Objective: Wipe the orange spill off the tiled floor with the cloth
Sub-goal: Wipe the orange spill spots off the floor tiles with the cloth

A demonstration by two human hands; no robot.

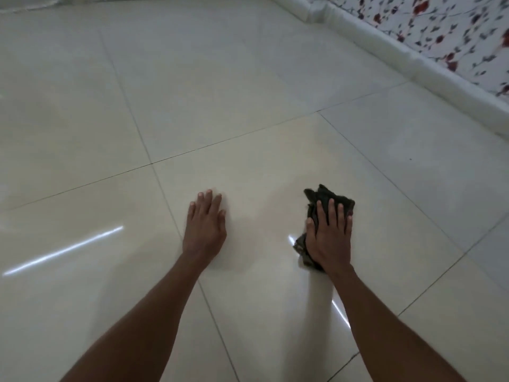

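Observation:
A dark crumpled cloth (322, 198) lies on the glossy cream tiled floor (248, 150), right of centre. My right hand (329, 235) presses flat on the cloth with straight fingers; the cloth shows beyond the fingertips and beside the wrist. My left hand (205, 224) rests flat on the bare tile to the left, fingers straight, holding nothing. A faint orange tint (275, 199) shows on the tile between the two hands; its edges are hard to tell.
A white skirting board (413, 64) runs along the right, under a wall with a red and grey flower pattern (454, 26). Dark grout lines cross the floor. Bright light streaks reflect off the tiles at the left and between my arms.

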